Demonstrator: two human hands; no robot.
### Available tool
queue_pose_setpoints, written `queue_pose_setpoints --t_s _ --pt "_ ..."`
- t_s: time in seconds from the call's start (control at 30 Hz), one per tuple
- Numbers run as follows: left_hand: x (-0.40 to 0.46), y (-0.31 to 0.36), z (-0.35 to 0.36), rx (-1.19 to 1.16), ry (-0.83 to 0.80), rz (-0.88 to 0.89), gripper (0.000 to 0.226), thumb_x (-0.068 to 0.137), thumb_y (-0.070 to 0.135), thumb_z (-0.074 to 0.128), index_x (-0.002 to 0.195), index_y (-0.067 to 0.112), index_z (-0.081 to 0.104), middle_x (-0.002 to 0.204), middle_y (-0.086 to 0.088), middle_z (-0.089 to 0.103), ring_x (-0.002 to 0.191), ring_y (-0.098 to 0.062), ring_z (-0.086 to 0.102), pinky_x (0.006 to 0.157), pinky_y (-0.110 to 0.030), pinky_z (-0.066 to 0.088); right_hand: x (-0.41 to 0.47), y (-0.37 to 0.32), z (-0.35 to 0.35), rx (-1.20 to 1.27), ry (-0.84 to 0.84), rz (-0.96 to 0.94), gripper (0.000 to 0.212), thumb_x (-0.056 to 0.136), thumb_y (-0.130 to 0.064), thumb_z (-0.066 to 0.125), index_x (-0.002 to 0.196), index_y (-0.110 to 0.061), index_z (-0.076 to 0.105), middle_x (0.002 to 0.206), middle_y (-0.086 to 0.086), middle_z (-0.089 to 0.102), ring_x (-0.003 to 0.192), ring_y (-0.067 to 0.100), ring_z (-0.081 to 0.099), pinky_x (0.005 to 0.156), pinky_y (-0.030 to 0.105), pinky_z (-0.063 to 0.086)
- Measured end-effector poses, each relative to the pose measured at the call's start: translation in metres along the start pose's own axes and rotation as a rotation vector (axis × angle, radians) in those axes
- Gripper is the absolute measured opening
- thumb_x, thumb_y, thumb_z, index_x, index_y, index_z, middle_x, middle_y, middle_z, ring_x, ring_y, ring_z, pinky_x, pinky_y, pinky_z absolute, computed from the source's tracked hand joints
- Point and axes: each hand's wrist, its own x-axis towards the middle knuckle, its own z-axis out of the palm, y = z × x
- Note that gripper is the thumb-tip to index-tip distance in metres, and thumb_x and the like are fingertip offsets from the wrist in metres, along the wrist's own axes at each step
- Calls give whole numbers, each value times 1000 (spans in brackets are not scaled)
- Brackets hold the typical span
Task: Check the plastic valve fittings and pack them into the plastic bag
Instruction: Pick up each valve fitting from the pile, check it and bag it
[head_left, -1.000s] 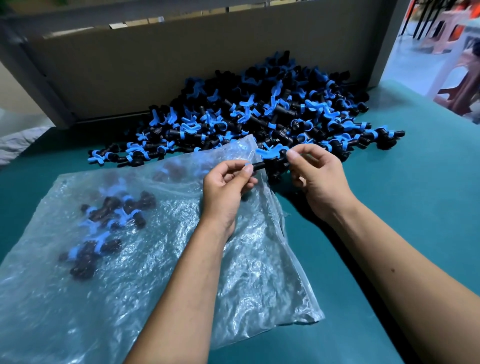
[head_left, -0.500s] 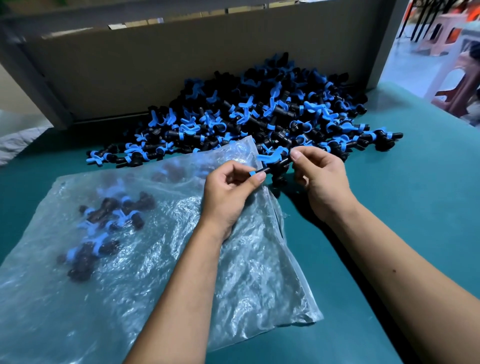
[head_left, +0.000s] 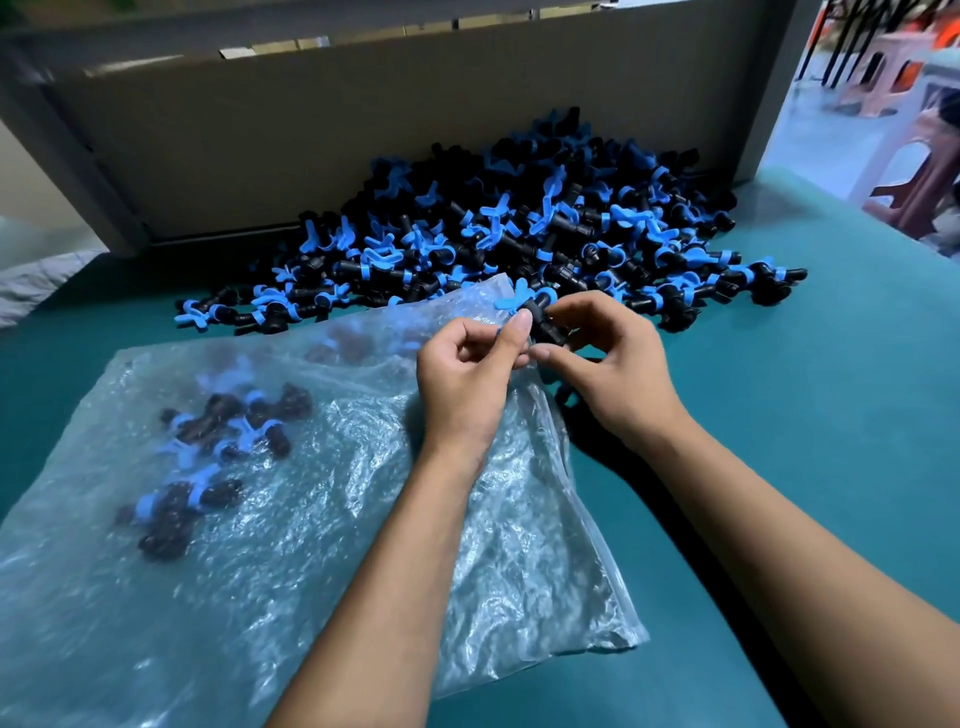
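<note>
Fingertips (head_left: 521, 326) of the left hand (head_left: 467, 374) pinch one end of a black valve fitting (head_left: 540, 319) with a blue butterfly handle, while the right hand (head_left: 613, 364) curls its thumb and fingers round the other end, so both hands hold the same piece just above the far edge of the plastic bag (head_left: 311, 519). No brand, label or writing can be read on anything. That bag is clear, thin and heavily crinkled, lying flat on the table (head_left: 779, 441) with its mouth toward the hands; through the film a small cluster of packed fittings (head_left: 208, 447) shows as dark knobbly bodies with pale blue wings (softened by the plastic). Beyond the hands sits the loose pile of fittings (head_left: 519, 234), a tangled heap of short black barrels and glossy blue winged handles, banked against a plain brown cardboard wall (head_left: 363, 130) at the back. The tabletop is smooth, matt teal; a broad stretch of it lies bare to the right of the bag and forearms, with a narrower strip between the bag and the pile on the left. At the far right, past the table's edge, blurred plastic stools (head_left: 914, 171) stand on a pale floor.
</note>
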Motion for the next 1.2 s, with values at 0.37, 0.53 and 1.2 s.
queue_pose_setpoints --t_s 0.37,0.53,1.2 --pt "-5 -16 -3 964 49 161 34 81 32 80 88 30 47 76 14 61 68 -11 60 60 -31 49 14 -2 -20 894 154 612 34 108 -34 42 110 -3 58 74 10 69 60 13 53 45 16 46" --pt "5 -12 -12 649 90 0 13 74 31 73 78 31 61 64 18 67 63 -11 66 68 -33 58 12 -1 -21 905 116 551 14 94 -23 65 101 -12 70 83 6 68 65 14 59 53 18 50" --pt "3 53 -1 336 49 543 9 76 -2 65 76 7 61 66 -1 62 59 -17 57 57 -27 48 -14 -39 43 119 -518 11 17 78 -2 66 83 13 61 72 24 62 75 11 49 59 33 43"
